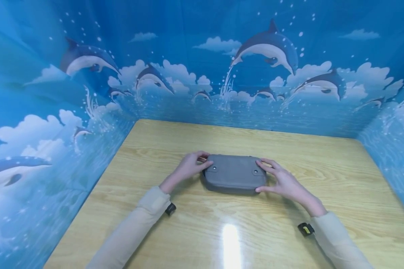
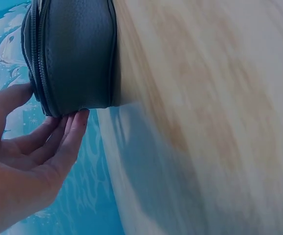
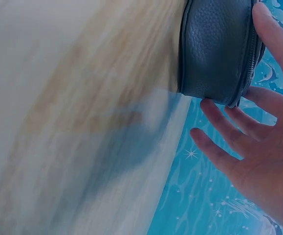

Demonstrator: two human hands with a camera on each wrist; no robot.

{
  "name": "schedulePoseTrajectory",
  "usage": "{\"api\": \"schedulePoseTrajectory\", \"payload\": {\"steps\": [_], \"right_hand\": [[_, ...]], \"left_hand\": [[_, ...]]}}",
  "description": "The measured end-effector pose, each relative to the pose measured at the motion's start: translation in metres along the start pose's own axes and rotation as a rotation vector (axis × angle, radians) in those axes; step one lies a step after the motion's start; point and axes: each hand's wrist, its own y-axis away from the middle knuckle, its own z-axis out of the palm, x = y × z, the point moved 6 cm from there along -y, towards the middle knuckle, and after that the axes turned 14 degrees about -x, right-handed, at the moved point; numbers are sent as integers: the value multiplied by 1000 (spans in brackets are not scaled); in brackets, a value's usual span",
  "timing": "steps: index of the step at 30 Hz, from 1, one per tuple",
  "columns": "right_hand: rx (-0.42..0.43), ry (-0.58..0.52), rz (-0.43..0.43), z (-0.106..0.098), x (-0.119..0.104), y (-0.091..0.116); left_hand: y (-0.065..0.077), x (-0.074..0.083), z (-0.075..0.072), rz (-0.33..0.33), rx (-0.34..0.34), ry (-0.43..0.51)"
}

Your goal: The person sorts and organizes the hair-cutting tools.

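Observation:
A grey leather-look zip bag (image 1: 235, 172) with two metal snap studs on its top lies on the wooden table (image 1: 175, 228). My left hand (image 1: 190, 165) holds the bag's left end, with the thumb on top near a stud and the other fingers around the far corner. In the left wrist view those fingers (image 2: 72, 137) press against the end wall below the zipper (image 2: 39, 58). At the right end, my right hand (image 1: 282, 182) spans the bag between thumb and fingers. The right wrist view shows its fingers spread, some of them apart from the bag (image 3: 214, 49).
A blue curtain (image 1: 175, 89) printed with dolphins, clouds and water stands around the back and sides of the table. Small black devices are strapped at the left wrist (image 1: 170, 209) and right wrist (image 1: 305, 229). A bright reflection shows on the table's near part.

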Motion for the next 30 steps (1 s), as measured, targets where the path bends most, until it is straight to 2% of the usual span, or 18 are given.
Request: {"api": "schedulePoseTrajectory", "payload": {"steps": [4,7,11,13,15,18,20,22,24,30], "right_hand": [[-28,-57,-6,-1,4,-1],[-32,-102,-3,-9,7,-6],[-12,-97,-8,-24,12,-22],[-5,-64,-31,-30,13,-32],[0,-31,-58,-33,14,-42],[-3,-2,-85,-35,16,-54],[-17,1,-91,-34,17,-61],[-32,9,-93,-33,18,-66],[-45,7,-85,-33,20,-70],[-37,8,-65,-32,27,-75]], "left_hand": [[-2,0,2,-31,-20,-22],[-4,5,2,-44,-20,-76],[-9,27,1,-10,25,-222],[-12,43,5,16,22,-315],[-15,60,15,60,-28,-411],[-20,77,36,117,-169,-520],[-21,84,49,144,-259,-572],[-23,87,59,149,-316,-614],[-25,87,66,144,-344,-638],[-30,83,73,131,-344,-651]]}}
